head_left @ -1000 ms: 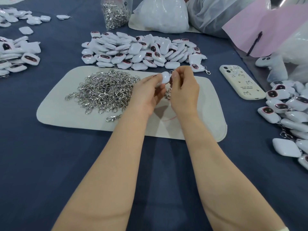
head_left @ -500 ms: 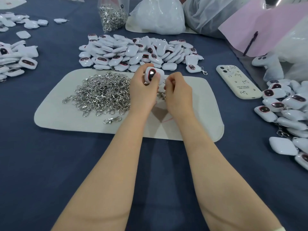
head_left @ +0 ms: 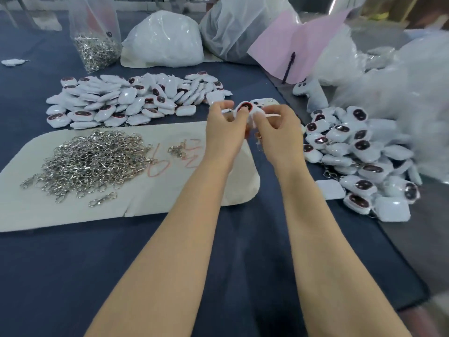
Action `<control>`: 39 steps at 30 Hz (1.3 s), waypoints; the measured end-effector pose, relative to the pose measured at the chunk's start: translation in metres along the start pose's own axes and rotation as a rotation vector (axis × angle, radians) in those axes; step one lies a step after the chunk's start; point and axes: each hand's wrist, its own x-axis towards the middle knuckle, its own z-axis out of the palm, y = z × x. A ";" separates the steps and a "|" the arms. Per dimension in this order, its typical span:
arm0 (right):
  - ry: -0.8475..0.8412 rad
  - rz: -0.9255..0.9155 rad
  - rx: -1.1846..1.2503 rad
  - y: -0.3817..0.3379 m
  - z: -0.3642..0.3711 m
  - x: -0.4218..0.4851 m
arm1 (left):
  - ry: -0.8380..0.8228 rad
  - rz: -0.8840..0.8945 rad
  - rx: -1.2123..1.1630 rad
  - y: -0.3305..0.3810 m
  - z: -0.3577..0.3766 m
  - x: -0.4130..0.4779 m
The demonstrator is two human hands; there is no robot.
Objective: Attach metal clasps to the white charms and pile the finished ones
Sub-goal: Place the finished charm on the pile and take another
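While both hands hang above the far right corner of the cream mat (head_left: pixel 170 203), they hold one white charm (head_left: pixel 244 108) between them, its dark red face turned up toward the camera. The left hand (head_left: pixel 226 127) has its fingers curled, and its thumb and fingertips pinch the charm's left side. The right hand (head_left: pixel 279 132) is curled too and pinches the charm's right edge with thumb and forefinger. A small metal clasp (head_left: pixel 259 142) dangles below the charm, between the two palms; it is too blurred to tell which fingers touch it.

On the left half of the mat lies a heap of loose clasps (head_left: pixel 94 159). Just beyond the mat's far edge, on the blue tabletop (head_left: pixel 73 263), spreads a pile of bare charms (head_left: pixel 136 100). Near the tabletop's right edge, close beside the right hand, sits a pile of charms with clasps on them (head_left: pixel 359 154). At the far edge stands a clear bag of clasps (head_left: pixel 97 45).
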 end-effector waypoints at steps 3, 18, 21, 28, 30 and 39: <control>0.183 0.006 -0.088 0.011 -0.046 0.004 | -0.123 -0.053 -0.012 -0.002 0.055 -0.014; 0.487 0.187 -0.730 0.061 -0.137 0.016 | -0.433 -0.099 0.160 -0.028 0.163 -0.046; 0.526 0.128 -0.672 0.056 -0.131 0.016 | -0.389 -0.096 0.119 -0.024 0.157 -0.041; 0.436 -0.061 -0.159 0.028 -0.079 0.024 | -0.215 -0.085 0.034 -0.015 0.117 -0.025; 0.380 -0.074 -0.072 0.023 -0.054 0.027 | -0.136 -0.064 0.022 -0.013 0.098 -0.016; 0.019 -0.058 -0.012 0.016 0.071 0.033 | 0.210 -0.042 0.020 -0.016 -0.016 0.046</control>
